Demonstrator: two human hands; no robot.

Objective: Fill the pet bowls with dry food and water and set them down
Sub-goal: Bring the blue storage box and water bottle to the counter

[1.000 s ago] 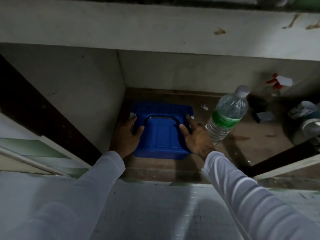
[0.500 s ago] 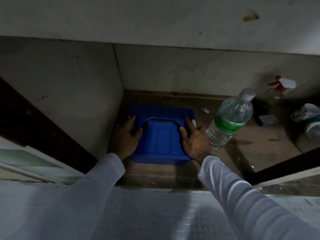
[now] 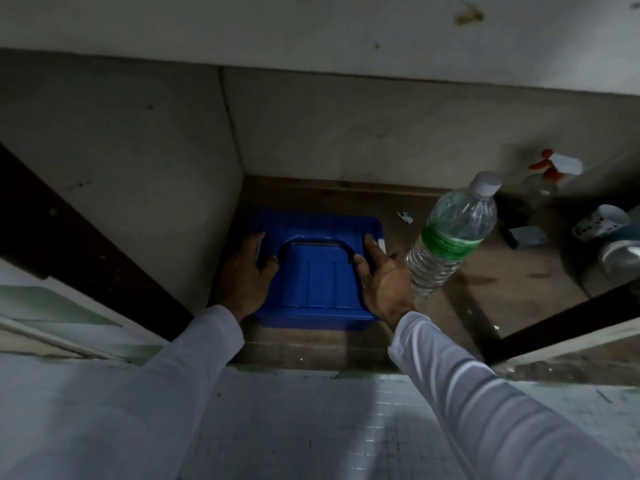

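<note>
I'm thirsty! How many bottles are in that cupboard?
2. A clear plastic water bottle with a green label stands right of the blue lidded plastic box. A spray bottle with a red trigger sits in the far right corner. More may hide in the dark.

The blue box [image 3: 313, 271] shows only its lid; its contents are hidden, and the left hand [image 3: 246, 275] and right hand [image 3: 381, 282] cover its side edges. At the right of the frame, a spray bottle [image 3: 554, 168], a white cup [image 3: 602, 221] and a metal item [image 3: 621, 258] cut by the edge are dim and blurred.
</note>
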